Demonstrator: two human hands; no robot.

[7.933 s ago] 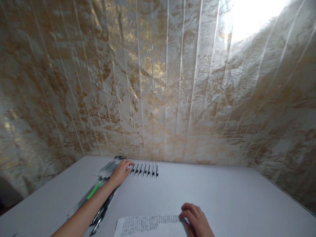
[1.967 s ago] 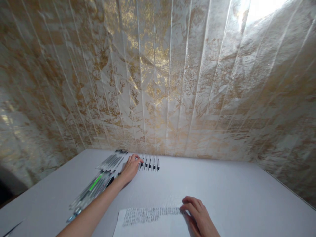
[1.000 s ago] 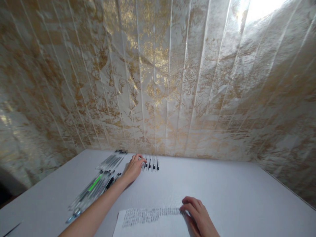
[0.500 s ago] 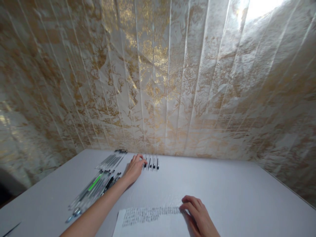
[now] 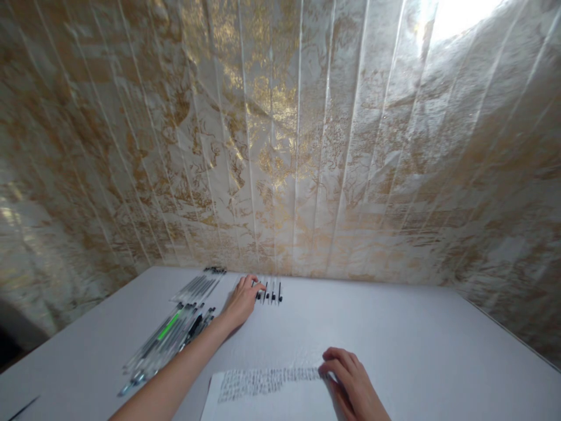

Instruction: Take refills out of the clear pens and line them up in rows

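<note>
My left hand point(image 5: 242, 299) reaches to the far side of the table, its fingers pinched at the left end of a short row of slim black-and-clear pens point(image 5: 273, 292). It appears to grip the leftmost pen, which the fingers partly cover. Near me lies a white sheet of paper point(image 5: 267, 403) with lines of dark handwriting along its upper part. My right hand point(image 5: 350, 380) rests at the sheet's upper right corner, fingers loosely bent and apart, with nothing visible in it.
Left of my left forearm is a pile of clear pens point(image 5: 153, 345) with a bright green strip point(image 5: 169, 325) among them. Behind it lie thin clear tubes point(image 5: 197, 287) and small black pieces point(image 5: 214, 270). A dark slender stick point(image 5: 24, 407) sits at lower left. A gold-patterned curtain point(image 5: 280, 146) hangs behind the table.
My left hand has shifted slightly right, its fingers now further over the left end of the pen row. My right hand and the paper stay where they were.
</note>
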